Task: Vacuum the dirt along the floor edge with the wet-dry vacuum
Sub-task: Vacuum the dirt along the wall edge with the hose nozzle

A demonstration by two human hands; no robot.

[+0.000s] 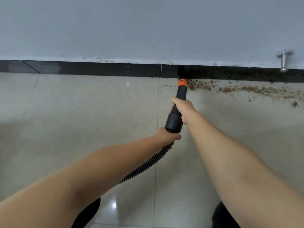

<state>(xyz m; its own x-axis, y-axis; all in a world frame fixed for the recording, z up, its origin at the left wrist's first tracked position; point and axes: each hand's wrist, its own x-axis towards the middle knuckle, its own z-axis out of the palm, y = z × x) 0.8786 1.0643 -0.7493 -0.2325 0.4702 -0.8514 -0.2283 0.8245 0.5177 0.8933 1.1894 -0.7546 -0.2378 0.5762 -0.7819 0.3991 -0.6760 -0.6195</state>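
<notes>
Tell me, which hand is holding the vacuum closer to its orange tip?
The right hand, gripping the black nozzle just below the orange tip. The left hand holds further back, where the ribbed hose joins.

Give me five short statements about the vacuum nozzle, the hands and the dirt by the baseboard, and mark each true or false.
1. The right hand grips the nozzle. True.
2. The left hand hangs free. False: it holds the ribbed hose just behind the nozzle.
3. The dirt lies to the right of the nozzle tip. True.
4. The nozzle tip is blue. False: it is orange.
5. A metal door stop sticks out of the wall on the right. True.
</notes>
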